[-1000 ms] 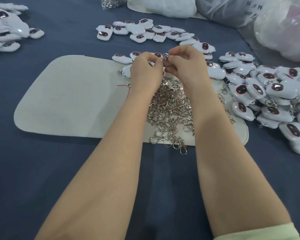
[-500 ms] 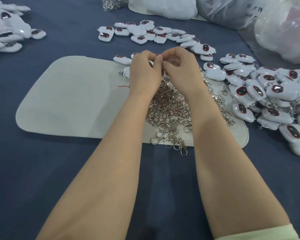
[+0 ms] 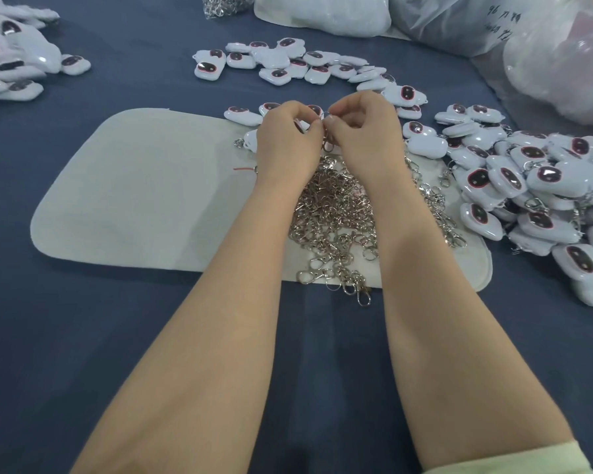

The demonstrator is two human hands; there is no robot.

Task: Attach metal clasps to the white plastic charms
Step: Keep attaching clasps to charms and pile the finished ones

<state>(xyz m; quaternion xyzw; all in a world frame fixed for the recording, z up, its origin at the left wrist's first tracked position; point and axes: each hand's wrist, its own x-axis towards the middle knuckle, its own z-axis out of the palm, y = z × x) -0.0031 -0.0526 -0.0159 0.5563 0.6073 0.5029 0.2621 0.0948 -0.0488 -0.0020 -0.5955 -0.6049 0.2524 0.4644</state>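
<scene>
Dark handwriting on the plastic bag (image 3: 459, 25) — too blurred for reading.

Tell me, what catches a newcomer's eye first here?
The left hand and right hand meet at the centre, pinching one small silver metal clasp between their fingertips. Beneath their wrists a glittering heap of silver metal clasps lies on a pale fabric mat, and white plastic charms with dark red faces pile up at the right.

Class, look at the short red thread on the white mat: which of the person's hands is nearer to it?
Left. The left hand is just right of the red thread; the right hand lies beyond it, farther right.
</scene>
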